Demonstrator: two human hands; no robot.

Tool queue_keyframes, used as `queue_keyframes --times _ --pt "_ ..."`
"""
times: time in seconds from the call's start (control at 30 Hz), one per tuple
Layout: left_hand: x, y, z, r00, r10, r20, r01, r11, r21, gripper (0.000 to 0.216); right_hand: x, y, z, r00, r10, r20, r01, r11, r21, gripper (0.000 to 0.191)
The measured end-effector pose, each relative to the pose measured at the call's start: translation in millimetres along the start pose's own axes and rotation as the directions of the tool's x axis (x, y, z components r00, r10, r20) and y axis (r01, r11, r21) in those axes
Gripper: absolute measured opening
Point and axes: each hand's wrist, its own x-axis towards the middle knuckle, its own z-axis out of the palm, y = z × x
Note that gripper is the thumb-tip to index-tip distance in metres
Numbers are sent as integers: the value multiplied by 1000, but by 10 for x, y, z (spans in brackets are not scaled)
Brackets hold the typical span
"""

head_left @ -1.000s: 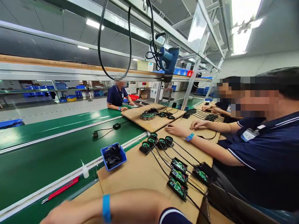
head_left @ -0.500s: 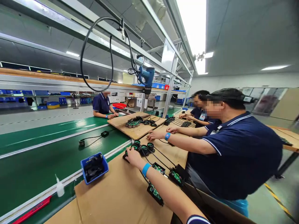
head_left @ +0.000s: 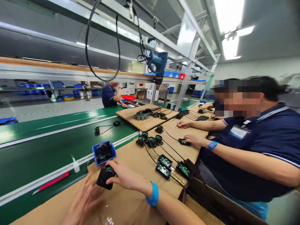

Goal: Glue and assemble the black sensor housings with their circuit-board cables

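My right hand (head_left: 125,177), with a blue wristband, grips a black module (head_left: 105,177) with a green circuit board inside, just above the cardboard sheet (head_left: 131,200). My left hand (head_left: 83,201) lies low beside it, blurred, its fingers spread and reaching toward the module. Just beyond stands a small blue bin (head_left: 104,152) of black parts. Further along the cardboard lie several more wired modules (head_left: 150,140) and open circuit boards (head_left: 165,166).
A co-worker in a dark blue shirt sits at my right, one of that person's hands (head_left: 193,139) on a wired part. A green conveyor belt (head_left: 47,150) runs at the left, with a white bottle (head_left: 75,165) and red tool (head_left: 52,182). A blue power screwdriver (head_left: 157,65) hangs overhead.
My right hand pulled back from the row of modules, bringing one black module close to me. My left hand came into view beside it. The co-worker's hands shifted on the cardboard.
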Motion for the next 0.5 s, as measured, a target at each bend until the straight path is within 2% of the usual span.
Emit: queue_keyframes --times 0.03,0.1,0.2,0.3,0.37,0.4,0.43,0.5 --pt "65 20 60 999 -44 16 45 998 -48 92 20 -104 120 999 -36 23 36 999 28 59" --pt "158 68 105 997 -44 -64 40 997 -73 91 7 -249 293 996 -71 48 68 996 61 61" --pt "209 149 -8 984 -67 -167 51 993 -103 90 -214 -259 326 999 -15 39 13 999 31 71" --pt "208 213 -236 971 -81 -224 49 988 -147 86 -632 -28 243 993 108 50 -106 993 -50 85" --pt "201 229 -373 966 -72 -248 31 986 -165 81 -922 216 283 975 212 63 -205 973 -103 98" --pt "197 228 -425 963 -69 -259 24 985 -172 79 -1049 351 350 965 255 65 -246 961 -124 95" --pt "193 221 -465 962 -68 -264 21 984 -178 77 -1159 487 442 963 260 65 -251 961 -117 88" --pt "189 198 -518 963 -67 -261 18 982 -186 73 -1323 736 652 982 168 88 -160 983 -89 84"
